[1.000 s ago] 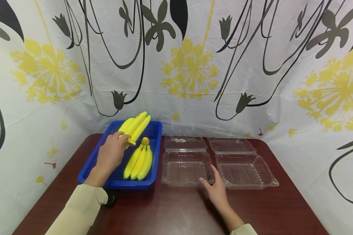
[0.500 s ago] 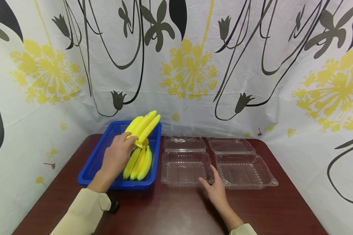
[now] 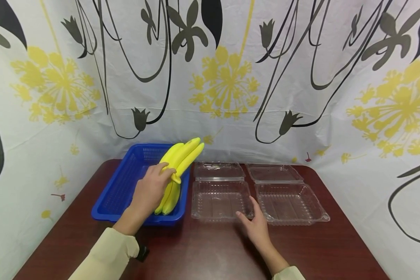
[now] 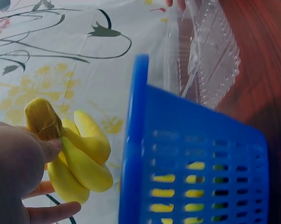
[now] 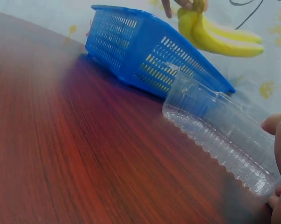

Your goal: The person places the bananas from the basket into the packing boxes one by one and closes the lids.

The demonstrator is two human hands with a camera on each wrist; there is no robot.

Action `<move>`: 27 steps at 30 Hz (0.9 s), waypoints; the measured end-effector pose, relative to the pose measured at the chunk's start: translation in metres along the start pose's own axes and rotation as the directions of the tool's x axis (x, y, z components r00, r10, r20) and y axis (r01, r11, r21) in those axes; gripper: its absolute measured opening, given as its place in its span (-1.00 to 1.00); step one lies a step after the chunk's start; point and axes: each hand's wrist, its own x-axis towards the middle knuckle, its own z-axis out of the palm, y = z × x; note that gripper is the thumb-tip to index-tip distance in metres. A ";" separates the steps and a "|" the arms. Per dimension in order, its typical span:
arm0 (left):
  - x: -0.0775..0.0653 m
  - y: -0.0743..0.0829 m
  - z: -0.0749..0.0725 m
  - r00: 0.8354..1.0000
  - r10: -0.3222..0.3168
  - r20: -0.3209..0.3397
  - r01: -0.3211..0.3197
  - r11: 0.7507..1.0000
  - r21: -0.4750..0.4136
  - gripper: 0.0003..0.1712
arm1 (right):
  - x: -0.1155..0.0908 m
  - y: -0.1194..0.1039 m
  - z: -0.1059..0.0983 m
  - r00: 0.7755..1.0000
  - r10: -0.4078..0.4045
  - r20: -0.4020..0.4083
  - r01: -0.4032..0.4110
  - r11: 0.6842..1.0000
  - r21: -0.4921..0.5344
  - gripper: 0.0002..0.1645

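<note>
My left hand (image 3: pixel 152 190) pinches a yellow banana bunch (image 3: pixel 183 155) by its stem, holding it above the right side of the blue basket (image 3: pixel 117 198). In the left wrist view the thumb lies against the brown stem of the bunch (image 4: pixel 86 161), beside the basket wall (image 4: pixel 201 121). A second banana bunch (image 3: pixel 172 198) lies in the basket, partly hidden behind the hand and the held bunch. My right hand (image 3: pixel 259 227), thumb and fingers spread, is at the near right corner of a clear plastic clamshell box (image 3: pixel 218 202) whose lid is folded back.
Another clear clamshell box (image 3: pixel 294 204), lid folded back too, stands to the right of the first. Both boxes and the basket are on a dark red wooden table (image 3: pixel 210 252). A patterned white curtain (image 3: pixel 227 136) hangs behind and at the sides.
My left hand has carried the banana bunch rightward from over the middle of the basket to over its right rim. The right hand has stayed at the clamshell box.
</note>
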 end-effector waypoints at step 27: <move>-0.003 0.065 0.048 0.961 0.270 0.066 -0.276 0.954 0.117 -0.65 | 0.001 0.002 -0.001 1.000 -0.002 0.004 0.002 1.000 -0.003 -0.07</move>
